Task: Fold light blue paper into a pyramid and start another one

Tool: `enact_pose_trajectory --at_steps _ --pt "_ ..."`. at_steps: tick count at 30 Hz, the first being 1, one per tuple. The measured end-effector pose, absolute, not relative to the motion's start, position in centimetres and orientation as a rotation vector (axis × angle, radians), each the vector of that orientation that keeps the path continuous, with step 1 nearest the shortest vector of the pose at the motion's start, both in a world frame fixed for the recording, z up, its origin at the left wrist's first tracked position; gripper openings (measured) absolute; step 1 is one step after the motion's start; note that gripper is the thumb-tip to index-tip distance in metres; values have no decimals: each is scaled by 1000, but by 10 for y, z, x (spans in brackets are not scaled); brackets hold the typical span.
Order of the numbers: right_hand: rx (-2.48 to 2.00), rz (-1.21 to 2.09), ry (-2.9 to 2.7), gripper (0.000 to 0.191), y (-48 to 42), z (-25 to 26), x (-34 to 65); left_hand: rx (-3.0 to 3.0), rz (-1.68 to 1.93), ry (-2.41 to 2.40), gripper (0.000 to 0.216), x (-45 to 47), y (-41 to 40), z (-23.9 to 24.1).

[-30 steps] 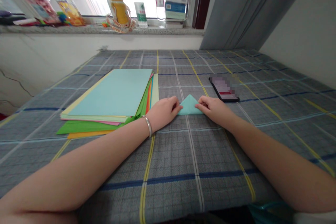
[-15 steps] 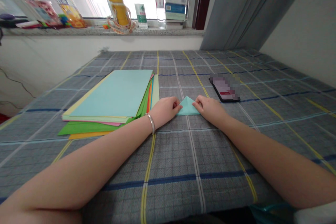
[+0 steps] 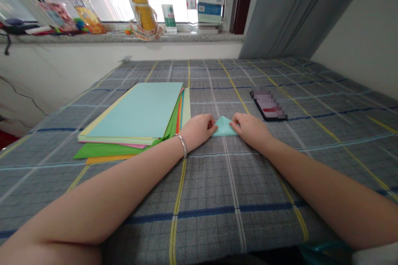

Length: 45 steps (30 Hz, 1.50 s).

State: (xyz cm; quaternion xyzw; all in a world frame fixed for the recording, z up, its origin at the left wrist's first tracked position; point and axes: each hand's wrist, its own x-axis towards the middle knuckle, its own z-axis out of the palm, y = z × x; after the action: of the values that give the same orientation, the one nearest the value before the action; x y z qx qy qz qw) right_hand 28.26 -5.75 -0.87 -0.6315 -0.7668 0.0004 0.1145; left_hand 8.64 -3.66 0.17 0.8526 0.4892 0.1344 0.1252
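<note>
Pinching from both sides, the two bare hands share one piece: the left hand (image 3: 199,130), fingers curled and thumb pressed in, grips the left side of a small pale-turquoise folded-paper triangle (image 3: 223,127), and the right hand (image 3: 251,127) nips its right side the same way. The triangle lies between them on the grey plaid woven cloth (image 3: 211,190), peak pointing away, straight edge nearest the person. A smooth silver-coloured bangle (image 3: 183,145) rings the left wrist. And just beside the left hand, a rectangular stack of coloured paper sheets (image 3: 139,109), flat pale blue on top, green and orange corners jutting out below! Beyond the right hand lies a slim black-edged rectangular phone (image 3: 265,107), its screen partly pixelated.
</note>
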Motion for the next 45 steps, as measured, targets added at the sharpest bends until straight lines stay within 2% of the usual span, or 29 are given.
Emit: enact_pose_trajectory --at_steps 4,9,17,25,31,45 --pt "-1893 31 -2245 19 -58 -7 281 2530 432 1421 22 85 -41 2" --pt "-1887 69 -2241 18 -57 -5 281 2823 374 1322 15 72 -37 14" --pt "-1910 89 -2222 21 -56 -6 282 2350 139 1353 24 59 -30 27" --pt "-1930 90 -2217 22 -56 -6 282 2343 -67 1467 23 65 -32 32" --pt "-1951 87 -2217 23 -57 -6 281 2567 -163 1424 27 65 -30 29" --pt "-1963 118 -2205 24 -57 -6 282 2715 -164 1301 10 60 -31 31"
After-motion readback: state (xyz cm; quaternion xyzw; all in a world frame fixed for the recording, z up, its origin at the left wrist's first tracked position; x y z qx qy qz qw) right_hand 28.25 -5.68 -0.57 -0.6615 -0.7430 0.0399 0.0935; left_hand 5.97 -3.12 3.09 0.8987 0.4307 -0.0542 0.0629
